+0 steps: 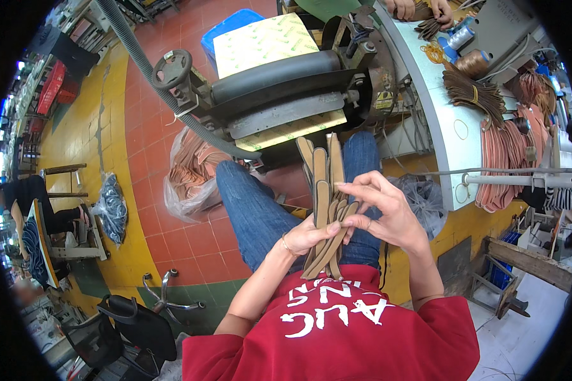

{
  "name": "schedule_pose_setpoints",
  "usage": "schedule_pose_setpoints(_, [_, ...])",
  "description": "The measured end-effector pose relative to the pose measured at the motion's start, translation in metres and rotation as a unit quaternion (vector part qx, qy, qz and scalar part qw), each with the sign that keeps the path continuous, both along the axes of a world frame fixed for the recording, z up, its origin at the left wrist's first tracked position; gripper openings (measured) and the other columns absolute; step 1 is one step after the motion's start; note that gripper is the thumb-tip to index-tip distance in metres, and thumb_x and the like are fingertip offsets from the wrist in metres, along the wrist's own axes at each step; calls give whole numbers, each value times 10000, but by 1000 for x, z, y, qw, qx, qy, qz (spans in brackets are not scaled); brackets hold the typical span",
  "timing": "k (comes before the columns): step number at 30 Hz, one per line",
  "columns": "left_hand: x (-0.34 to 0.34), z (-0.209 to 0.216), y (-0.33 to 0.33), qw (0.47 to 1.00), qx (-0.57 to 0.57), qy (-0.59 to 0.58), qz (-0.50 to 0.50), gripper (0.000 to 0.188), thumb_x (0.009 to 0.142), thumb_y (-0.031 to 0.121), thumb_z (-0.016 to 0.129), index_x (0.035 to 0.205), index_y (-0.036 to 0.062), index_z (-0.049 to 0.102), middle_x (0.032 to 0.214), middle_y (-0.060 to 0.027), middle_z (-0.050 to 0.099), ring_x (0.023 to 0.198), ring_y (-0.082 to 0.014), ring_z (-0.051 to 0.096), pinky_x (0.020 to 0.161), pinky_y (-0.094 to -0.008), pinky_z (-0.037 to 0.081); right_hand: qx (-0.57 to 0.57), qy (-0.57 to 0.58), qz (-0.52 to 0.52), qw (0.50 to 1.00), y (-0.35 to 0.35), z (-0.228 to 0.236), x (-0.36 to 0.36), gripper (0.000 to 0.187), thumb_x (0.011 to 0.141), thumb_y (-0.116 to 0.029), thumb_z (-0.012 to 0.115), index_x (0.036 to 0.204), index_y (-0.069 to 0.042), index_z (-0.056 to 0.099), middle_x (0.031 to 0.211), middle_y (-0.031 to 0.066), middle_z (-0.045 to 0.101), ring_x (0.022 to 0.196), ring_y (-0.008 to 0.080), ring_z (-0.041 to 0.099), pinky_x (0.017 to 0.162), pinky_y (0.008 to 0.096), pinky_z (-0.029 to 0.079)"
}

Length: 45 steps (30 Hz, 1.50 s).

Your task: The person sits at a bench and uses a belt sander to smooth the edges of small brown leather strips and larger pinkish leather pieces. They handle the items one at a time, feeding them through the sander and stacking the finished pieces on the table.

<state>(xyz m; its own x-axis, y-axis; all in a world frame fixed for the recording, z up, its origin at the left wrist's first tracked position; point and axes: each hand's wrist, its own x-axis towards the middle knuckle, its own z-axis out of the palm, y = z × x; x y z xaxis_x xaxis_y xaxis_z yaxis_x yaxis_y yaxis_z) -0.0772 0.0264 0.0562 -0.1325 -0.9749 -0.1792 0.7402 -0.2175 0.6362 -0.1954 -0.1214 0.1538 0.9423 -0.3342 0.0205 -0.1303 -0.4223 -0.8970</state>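
Brown straps (321, 166) before the roller machine (274, 77), presumably light and pliable, best gripped mid-bundle: left hand (304, 235) clamped round them, right hand (386, 208) at their edge, its grip unclear.

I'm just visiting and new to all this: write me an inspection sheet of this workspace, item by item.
Surface: pale worktable at right, bearing dark brown strips, pinkish strips and thread spools.
Job's things: bundle of tan strips, held above the lap.
Clutter: clear bag with pinkish strips, on the tiled floor.
Hands: left hand grips the bundle; right hand touches it, grip unclear.
Cables: thin cable crossing the worktable; ridged hose beside the machine.
Surroundings: roller machine ahead, black chair at lower left, another person's hands at upper right.
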Motion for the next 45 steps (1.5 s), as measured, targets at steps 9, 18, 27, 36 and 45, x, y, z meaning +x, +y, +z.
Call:
schedule_pose_setpoints(9, [-3, -3, 5, 1000, 1, -20, 5, 715, 834, 482, 625, 1323, 34, 355, 1103, -136, 568, 1006, -236, 591, 851, -332, 502, -66, -32, -45, 996, -5, -15, -4, 329, 691, -243, 797, 949, -83, 673, 1032, 77, 557, 753, 132, 561, 578, 236, 454])
schedule_pose_setpoints(18, [-8, -15, 6, 989, 63, 134, -1, 614, 944, 520, 362, 1308, 25, 380, 1081, -168, 572, 906, -246, 630, 754, -328, 546, 11, -90, -82, 993, 3, -39, -9, 617, 642, -291, 820, 1150, -29, 587, 899, 76, 582, 720, 132, 553, 560, 260, 454])
schedule_pose_setpoints(27, [-14, -10, -3, 991, 23, 128, 9, 547, 972, 518, 255, 1129, 46, 484, 911, -114, 571, 802, -192, 598, 715, -292, 509, -61, -57, -20, 996, -5, -40, 0, 622, 640, -248, 819, 1180, -36, 593, 791, 56, 536, 608, 122, 506, 532, 236, 431])
schedule_pose_setpoints(36, [-8, -4, -1, 993, 83, 82, 27, 567, 982, 497, 255, 1183, 28, 501, 868, -78, 589, 767, -152, 592, 706, -274, 504, -26, -36, -27, 999, -3, -30, -9, 490, 671, -214, 805, 1106, -82, 624, 1135, 66, 462, 829, 146, 560, 635, 250, 478])
schedule_pose_setpoints(45, [-9, 4, -1, 988, 111, 89, 55, 622, 966, 526, 266, 1246, 0, 445, 932, -95, 590, 774, -163, 600, 690, -275, 512, 145, -40, 71, 986, -8, -15, -19, 306, 689, -121, 802, 899, -12, 609, 847, 53, 619, 728, 138, 596, 649, 255, 498])
